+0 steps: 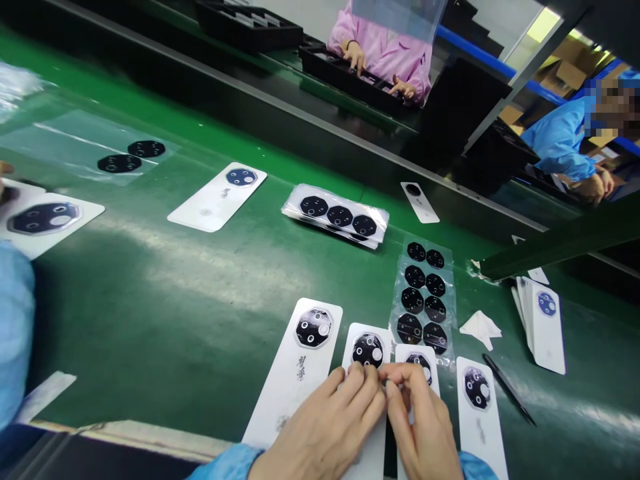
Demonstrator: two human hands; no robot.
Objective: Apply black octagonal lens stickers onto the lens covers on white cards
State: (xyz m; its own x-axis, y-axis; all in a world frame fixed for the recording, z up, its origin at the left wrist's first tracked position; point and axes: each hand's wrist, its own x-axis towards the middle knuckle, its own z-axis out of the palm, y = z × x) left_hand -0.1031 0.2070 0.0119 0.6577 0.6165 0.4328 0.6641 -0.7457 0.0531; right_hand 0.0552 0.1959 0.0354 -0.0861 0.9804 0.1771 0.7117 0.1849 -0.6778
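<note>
A row of white phone back covers with black octagonal camera plates lies at the bench's near edge. My left hand [340, 413] lies over the second cover [360, 337], its bent fingers pressed together with tips just below the camera plate [367, 350]. My right hand [423, 420] touches its fingertips, thumb and index finger pinched around a small dark bit that I cannot make out. Partly under the right hand is a third cover [400, 353]. Left of my hands lies a cover [287, 380] with dark lettering; another cover [483, 420] is to the right.
Beyond my hands lies a clear sheet of black octagonal stickers [423, 300], with a stack of such sheets [335, 217] farther back. A black pen [510, 390], crumpled white tissue [480, 329] and stacked covers [545, 327] sit right. A blue sleeve [15, 327] intrudes left; people work opposite.
</note>
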